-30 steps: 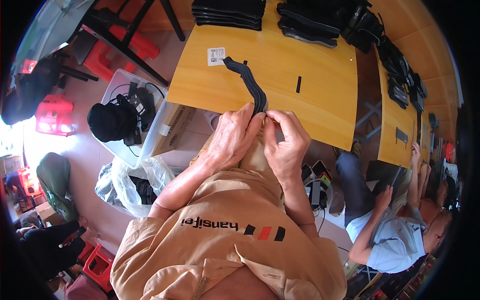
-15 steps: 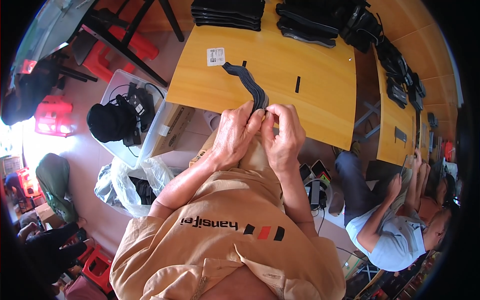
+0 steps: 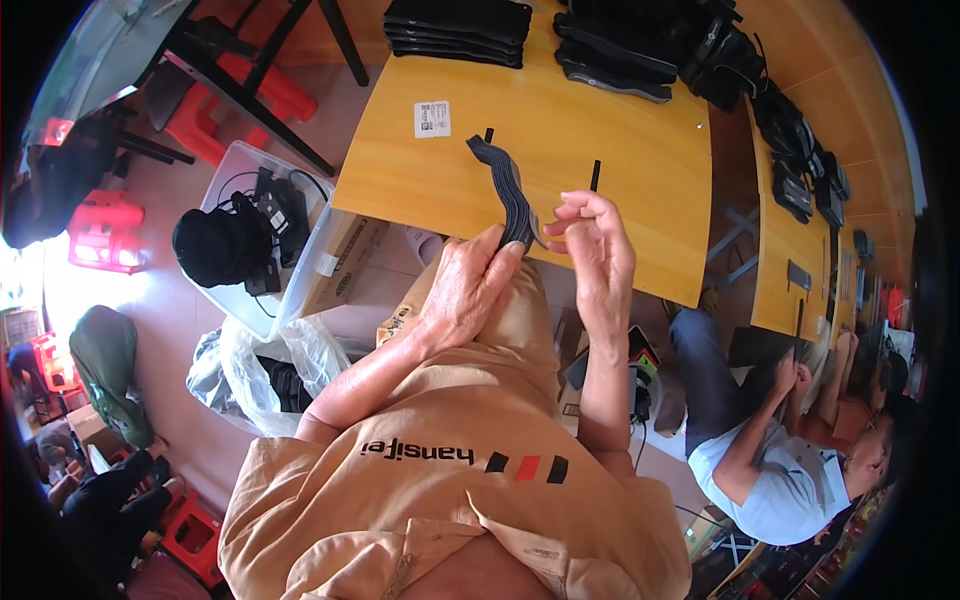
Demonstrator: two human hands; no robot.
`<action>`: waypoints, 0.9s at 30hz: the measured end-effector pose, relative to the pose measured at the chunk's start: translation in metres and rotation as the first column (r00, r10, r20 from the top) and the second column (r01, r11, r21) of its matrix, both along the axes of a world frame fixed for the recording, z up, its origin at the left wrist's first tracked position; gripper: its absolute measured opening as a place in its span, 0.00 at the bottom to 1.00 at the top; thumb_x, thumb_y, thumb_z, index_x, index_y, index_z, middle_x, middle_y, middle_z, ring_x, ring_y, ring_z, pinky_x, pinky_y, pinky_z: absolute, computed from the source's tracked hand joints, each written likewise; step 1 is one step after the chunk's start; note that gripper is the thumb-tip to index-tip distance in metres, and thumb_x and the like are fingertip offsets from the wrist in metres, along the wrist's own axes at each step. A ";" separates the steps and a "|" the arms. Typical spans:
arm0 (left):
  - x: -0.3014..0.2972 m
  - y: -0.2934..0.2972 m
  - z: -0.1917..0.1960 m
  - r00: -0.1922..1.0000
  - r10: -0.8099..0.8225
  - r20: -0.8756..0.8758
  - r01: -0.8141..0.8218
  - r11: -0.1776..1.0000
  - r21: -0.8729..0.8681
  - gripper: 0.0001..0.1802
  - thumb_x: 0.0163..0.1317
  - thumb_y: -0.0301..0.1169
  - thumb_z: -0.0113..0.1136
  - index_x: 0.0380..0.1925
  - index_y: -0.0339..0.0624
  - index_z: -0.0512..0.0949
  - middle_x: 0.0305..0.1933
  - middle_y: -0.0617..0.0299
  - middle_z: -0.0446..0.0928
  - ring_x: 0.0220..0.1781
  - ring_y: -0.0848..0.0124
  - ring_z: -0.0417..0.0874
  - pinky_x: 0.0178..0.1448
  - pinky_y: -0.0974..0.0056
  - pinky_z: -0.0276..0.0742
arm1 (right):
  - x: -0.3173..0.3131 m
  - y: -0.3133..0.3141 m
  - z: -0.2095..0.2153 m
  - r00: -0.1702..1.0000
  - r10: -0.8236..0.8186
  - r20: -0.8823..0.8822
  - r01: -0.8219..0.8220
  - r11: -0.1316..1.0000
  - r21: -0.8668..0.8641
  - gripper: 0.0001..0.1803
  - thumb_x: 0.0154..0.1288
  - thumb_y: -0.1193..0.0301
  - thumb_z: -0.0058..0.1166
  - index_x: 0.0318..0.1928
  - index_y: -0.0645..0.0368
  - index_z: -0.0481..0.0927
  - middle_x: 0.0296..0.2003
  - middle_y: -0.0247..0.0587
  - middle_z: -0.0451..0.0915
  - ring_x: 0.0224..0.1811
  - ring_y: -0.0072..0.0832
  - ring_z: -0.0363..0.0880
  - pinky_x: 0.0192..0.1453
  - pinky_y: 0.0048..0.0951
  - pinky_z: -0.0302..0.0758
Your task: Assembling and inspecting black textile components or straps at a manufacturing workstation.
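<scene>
My left hand (image 3: 468, 290) clamps the black strap bundle (image 3: 506, 192) at the table's (image 3: 640, 180) near edge; my right hand (image 3: 592, 240) pinches its soft, light, bendable end.

Counted around the two hands

Two hands, left hand (image 3: 465, 290) and right hand (image 3: 592, 240), share one bundle of black straps (image 3: 505, 190). Beyond them lie two small black strips (image 3: 595, 175), one white label (image 3: 432, 118) and one stack of black pads (image 3: 458, 20); one clear bin (image 3: 300, 255) stands left.
</scene>
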State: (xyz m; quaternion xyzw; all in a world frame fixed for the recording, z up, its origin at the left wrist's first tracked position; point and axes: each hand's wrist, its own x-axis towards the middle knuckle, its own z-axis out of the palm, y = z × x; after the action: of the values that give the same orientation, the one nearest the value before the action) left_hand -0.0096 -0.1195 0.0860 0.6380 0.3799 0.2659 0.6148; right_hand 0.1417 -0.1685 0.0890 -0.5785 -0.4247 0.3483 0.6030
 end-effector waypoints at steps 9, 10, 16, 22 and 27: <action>0.006 -0.002 0.001 0.997 -0.054 0.048 0.058 0.996 -0.075 0.15 0.67 0.35 0.44 0.28 0.33 0.70 0.16 0.57 0.70 0.17 0.69 0.73 0.27 0.65 0.69 | -0.004 -0.001 -0.009 0.995 0.028 0.098 -0.033 0.998 0.054 0.14 0.57 0.78 0.59 0.45 0.63 0.80 0.41 0.35 0.71 0.36 0.20 0.72 0.35 0.18 0.75; 0.006 -0.002 0.000 0.997 -0.060 0.055 0.063 0.996 -0.067 0.15 0.67 0.35 0.44 0.28 0.33 0.70 0.16 0.57 0.70 0.17 0.69 0.73 0.27 0.65 0.69 | -0.002 -0.002 -0.011 1.000 0.023 0.002 -0.023 0.999 0.047 0.11 0.57 0.79 0.58 0.42 0.63 0.82 0.41 0.34 0.71 0.34 0.20 0.72 0.35 0.18 0.74; 0.006 -0.006 0.003 0.940 0.043 0.337 0.089 0.926 -0.367 0.21 0.68 0.45 0.46 0.35 0.35 0.72 0.23 0.63 0.73 0.25 0.76 0.75 0.31 0.70 0.72 | -0.019 -0.001 0.002 0.792 -0.246 0.559 0.055 0.940 0.336 0.14 0.50 0.83 0.60 0.40 0.61 0.83 0.36 0.44 0.79 0.36 0.34 0.79 0.35 0.27 0.76; -0.001 -0.002 -0.001 0.947 -0.025 0.320 0.159 0.903 -0.399 0.21 0.68 0.48 0.48 0.32 0.38 0.71 0.24 0.65 0.71 0.23 0.78 0.72 0.29 0.74 0.69 | -0.032 -0.007 -0.005 0.758 -0.271 0.593 0.039 0.927 0.374 0.15 0.47 0.84 0.60 0.39 0.62 0.82 0.35 0.41 0.80 0.34 0.35 0.78 0.35 0.30 0.76; -0.001 -0.008 0.001 0.948 -0.084 0.306 0.194 0.917 -0.349 0.19 0.70 0.45 0.44 0.31 0.39 0.70 0.22 0.67 0.69 0.22 0.79 0.68 0.26 0.75 0.65 | -0.030 -0.014 0.002 0.950 -0.153 0.271 0.098 0.973 0.207 0.07 0.59 0.82 0.54 0.39 0.65 0.81 0.28 0.39 0.75 0.26 0.22 0.75 0.29 0.22 0.71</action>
State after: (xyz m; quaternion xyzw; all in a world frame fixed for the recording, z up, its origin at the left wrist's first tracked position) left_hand -0.0107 -0.1276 0.0865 0.4895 0.2843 0.2329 0.7908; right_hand 0.1113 -0.1827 0.0914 -0.5880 -0.5009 0.1797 0.6092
